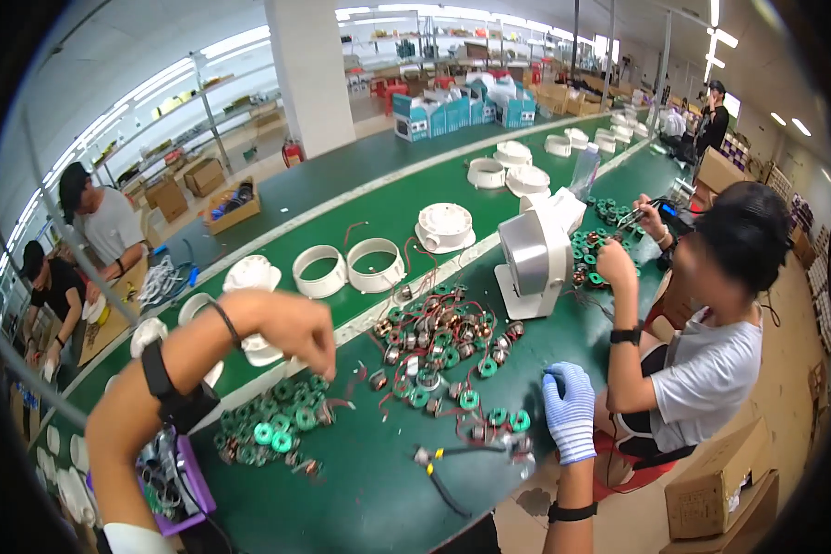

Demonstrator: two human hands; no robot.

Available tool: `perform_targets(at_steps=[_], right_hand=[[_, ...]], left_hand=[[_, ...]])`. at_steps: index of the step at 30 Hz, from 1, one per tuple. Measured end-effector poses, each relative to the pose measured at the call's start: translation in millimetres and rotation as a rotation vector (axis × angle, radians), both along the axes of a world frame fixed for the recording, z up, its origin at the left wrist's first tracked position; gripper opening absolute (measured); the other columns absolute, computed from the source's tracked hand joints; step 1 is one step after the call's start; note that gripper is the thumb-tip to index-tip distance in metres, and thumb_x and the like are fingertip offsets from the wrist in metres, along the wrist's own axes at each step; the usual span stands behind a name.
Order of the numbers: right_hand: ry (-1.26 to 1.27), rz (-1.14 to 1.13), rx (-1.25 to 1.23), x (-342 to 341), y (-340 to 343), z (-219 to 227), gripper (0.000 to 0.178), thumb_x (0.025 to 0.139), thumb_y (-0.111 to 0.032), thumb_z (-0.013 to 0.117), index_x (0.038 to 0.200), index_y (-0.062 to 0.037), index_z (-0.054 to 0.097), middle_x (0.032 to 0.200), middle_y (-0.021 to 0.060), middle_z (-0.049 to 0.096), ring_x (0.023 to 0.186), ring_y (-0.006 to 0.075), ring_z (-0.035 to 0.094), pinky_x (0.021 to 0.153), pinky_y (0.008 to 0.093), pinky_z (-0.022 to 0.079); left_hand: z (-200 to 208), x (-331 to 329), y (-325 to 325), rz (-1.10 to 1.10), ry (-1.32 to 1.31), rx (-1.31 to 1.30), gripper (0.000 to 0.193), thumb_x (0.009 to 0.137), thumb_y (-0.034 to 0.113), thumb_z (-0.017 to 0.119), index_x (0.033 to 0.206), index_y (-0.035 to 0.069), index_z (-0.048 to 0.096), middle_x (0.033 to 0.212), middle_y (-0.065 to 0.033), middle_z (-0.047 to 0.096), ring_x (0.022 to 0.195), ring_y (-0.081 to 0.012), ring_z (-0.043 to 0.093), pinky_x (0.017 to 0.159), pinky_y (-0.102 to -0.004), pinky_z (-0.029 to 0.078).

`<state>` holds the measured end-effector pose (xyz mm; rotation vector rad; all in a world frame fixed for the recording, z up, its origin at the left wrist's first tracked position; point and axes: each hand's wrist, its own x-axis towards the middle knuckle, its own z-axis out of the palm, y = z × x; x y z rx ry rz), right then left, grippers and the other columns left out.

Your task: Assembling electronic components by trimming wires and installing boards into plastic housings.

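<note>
My left hand point(303, 334), bare with a band and a black strap on its wrist, hangs over a pile of green ring-shaped coil parts point(272, 420). Its fingers are bent down and drawn together; whatever they may hold is hidden. A red wire point(346, 402) lies beside the fingertips. At the table's right edge, my right hand point(570, 413) wears a blue-and-white striped glove. Its fingers are curled, with nothing showing in them. Left of it lie loose green rings point(520, 421) and yellow-and-black handled pliers point(445, 475). A larger heap of copper-wound coils point(434, 346) with red wires spreads mid-table.
White round housings point(444, 228) and open white rings point(375, 264) stand along the green conveyor point(517, 208). A white-and-silver machine point(533, 254) stands beyond the coil heap. A purple bin point(194, 475) sits under my left forearm. A co-worker point(711, 314) handles coils at right.
</note>
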<state>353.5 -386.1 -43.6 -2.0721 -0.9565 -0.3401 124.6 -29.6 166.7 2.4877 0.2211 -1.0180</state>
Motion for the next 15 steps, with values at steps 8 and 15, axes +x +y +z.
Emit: perform_targets(at_steps=[8,15], right_hand=[[0.074,-0.121,-0.579,28.4,63.9,25.3,0.061,0.078,-0.022,0.063,0.136,-0.0053,0.052,0.150,0.0235,0.041,0.139,0.0449,0.035,0.115,0.0578,0.024],[0.281,-0.131,-0.748,41.1,75.5,45.9,0.061,0.082,-0.032,0.058,0.134,0.0001,0.054,0.137,0.0256,0.051,0.137,0.0495,0.036,0.115,0.0646,0.022]], left_hand=[[-36.4,290.7,152.2,0.332,-0.882,0.275,0.022,0.084,0.016,0.063,0.102,0.005,0.070,0.095,-0.0160,0.073,0.093,-0.0324,0.070,0.083,-0.0430,0.055],[-107.4,509.5,246.7,0.590,-0.830,0.155,0.038,0.087,0.010,0.057,0.123,0.017,0.067,0.132,-0.0161,0.060,0.126,-0.0375,0.053,0.107,-0.0473,0.045]])
